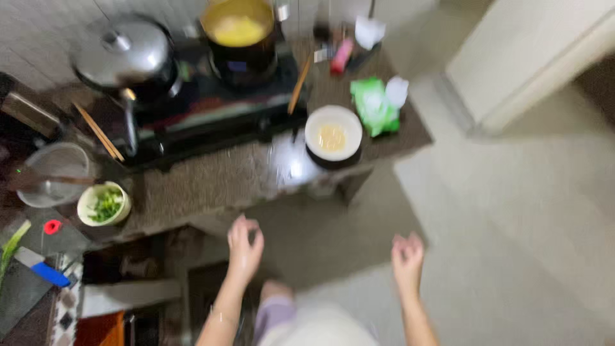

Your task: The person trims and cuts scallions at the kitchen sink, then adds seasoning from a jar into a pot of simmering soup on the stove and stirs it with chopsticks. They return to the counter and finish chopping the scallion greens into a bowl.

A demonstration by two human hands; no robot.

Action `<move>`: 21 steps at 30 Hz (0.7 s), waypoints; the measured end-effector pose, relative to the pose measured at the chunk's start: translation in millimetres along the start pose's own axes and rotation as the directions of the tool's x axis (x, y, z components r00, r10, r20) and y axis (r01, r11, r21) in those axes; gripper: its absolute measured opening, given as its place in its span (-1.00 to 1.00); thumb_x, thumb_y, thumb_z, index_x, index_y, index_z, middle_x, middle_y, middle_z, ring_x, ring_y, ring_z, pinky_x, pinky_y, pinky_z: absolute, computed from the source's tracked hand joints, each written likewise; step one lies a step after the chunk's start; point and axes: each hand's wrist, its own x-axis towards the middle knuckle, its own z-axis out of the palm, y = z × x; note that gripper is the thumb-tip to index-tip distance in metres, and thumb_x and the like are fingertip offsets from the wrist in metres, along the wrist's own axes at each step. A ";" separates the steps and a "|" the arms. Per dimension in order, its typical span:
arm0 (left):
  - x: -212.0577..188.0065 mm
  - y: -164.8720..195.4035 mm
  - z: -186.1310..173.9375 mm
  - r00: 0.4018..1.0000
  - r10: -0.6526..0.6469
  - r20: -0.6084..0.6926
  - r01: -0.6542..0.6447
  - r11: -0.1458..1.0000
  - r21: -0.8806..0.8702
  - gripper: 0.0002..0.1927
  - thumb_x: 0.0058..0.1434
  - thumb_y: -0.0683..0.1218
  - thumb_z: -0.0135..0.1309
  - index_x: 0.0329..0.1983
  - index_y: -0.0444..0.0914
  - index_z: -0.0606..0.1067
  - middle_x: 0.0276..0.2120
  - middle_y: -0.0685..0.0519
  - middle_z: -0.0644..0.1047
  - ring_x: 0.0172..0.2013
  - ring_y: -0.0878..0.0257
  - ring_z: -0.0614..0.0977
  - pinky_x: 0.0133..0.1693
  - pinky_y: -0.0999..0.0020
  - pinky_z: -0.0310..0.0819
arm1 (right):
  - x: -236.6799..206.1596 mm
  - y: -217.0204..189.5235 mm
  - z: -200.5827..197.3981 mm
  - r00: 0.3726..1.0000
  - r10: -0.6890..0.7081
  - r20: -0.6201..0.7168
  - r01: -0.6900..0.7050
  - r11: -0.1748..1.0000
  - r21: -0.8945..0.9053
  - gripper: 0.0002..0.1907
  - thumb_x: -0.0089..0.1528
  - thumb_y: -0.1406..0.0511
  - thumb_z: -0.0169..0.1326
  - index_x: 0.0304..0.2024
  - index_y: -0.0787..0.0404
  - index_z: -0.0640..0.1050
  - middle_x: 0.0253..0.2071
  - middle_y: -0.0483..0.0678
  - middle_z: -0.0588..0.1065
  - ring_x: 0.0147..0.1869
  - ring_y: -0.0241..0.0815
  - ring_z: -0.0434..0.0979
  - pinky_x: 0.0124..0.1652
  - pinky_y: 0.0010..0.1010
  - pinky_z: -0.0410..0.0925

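green soft packet (373, 106) | counter's right end | beside white bowl (333, 132)

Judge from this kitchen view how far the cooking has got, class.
Done: chopped greens fill a small bowl, and a white bowl holds a pale mix. In hand: nothing; left hand and right hand hang empty below the counter. Left: yellow food sits in the open pot; the greens are unused.

white bowl (333, 133), green packet (373, 106) — speckled brown counter (211, 182)
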 end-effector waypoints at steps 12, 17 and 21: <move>-180.8 109.0 -49.0 0.995 -0.093 0.039 0.096 0.994 -0.060 -0.64 0.21 -0.03 0.16 0.07 -0.16 0.46 0.35 -0.17 0.29 0.36 -0.12 0.23 0.32 -0.04 0.13 | -156.1 19.1 -159.6 0.989 0.132 -0.066 -0.125 0.986 0.110 -0.75 0.33 0.20 0.10 -0.01 0.12 0.65 0.37 0.20 0.29 0.39 0.06 0.32 0.22 -0.19 0.29; -307.8 91.6 -80.4 0.965 -0.261 -0.021 0.254 0.954 -0.159 -0.65 0.22 -0.03 0.15 0.05 -0.19 0.50 0.32 -0.14 0.35 0.32 -0.06 0.33 0.25 0.02 0.24 | -251.4 48.5 -226.4 0.988 0.076 -0.135 -0.084 0.995 -0.053 -0.77 0.28 0.20 0.14 -0.06 0.08 0.68 0.30 0.16 0.39 0.37 0.04 0.38 0.22 -0.19 0.30; -440.7 83.0 -99.7 0.906 -0.415 -0.080 0.396 0.900 -0.183 -0.63 0.22 -0.01 0.16 0.06 -0.22 0.54 0.21 -0.11 0.49 0.21 -0.01 0.52 0.21 0.13 0.42 | -337.7 68.5 -270.4 0.997 0.059 -0.056 -0.063 0.995 -0.080 -0.78 0.31 0.19 0.14 -0.06 0.09 0.68 0.30 0.17 0.38 0.39 0.07 0.36 0.30 -0.15 0.24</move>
